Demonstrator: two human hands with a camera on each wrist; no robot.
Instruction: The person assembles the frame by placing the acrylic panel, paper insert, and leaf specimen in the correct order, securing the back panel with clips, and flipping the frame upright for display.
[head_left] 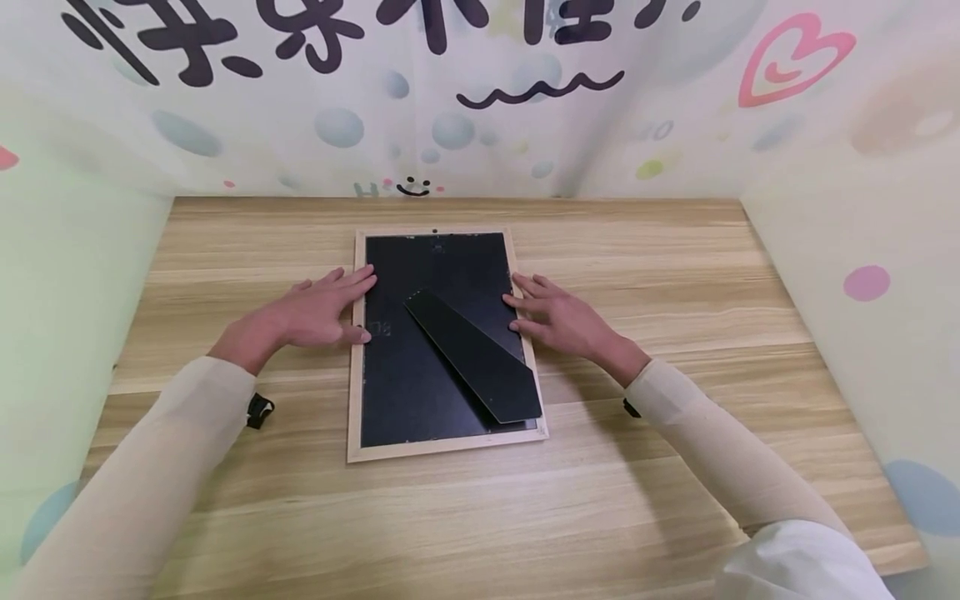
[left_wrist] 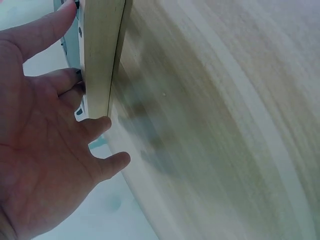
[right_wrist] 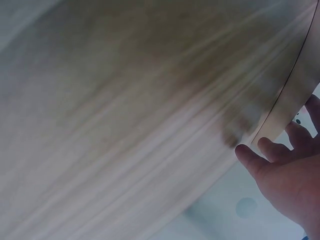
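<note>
The left wall (head_left: 67, 275) bounds the counter (head_left: 450, 525), with a broad strip of wood between it and the frame (head_left: 420, 367). Across that strip the left sleeve (head_left: 142, 483) slants in from the near corner. The left grip (head_left: 315, 312) points right, its fingers spread apart and clamped on nothing; in the head view the fingertips lie over the frame's left edge in the far half, the thumb tip about midway along.

The frame sits at the middle of the counter, dark back upward, apparently flat. Its long axis runs away from the person, only slightly turned, so it lies directly right of the left grip and directly left of the right one. Neither hand is clearly nearer; both are at its long sides, roughly opposite each other. The stand (head_left: 476, 362) cuts diagonally across the back, narrow end near the middle, broad end over the near right corner, closer to the right grip; the shadow beside it suggests that end is raised.

The right grip (head_left: 566, 321) points left, fingers apart, slightly bent and not closed round anything, tips at the right edge. Beyond lies the right sleeve (head_left: 735, 467), then more counter before the right wall (head_left: 855, 200). I judge there is more room to slide the frame sideways or nearer than toward the back wall (head_left: 262, 133)
</note>
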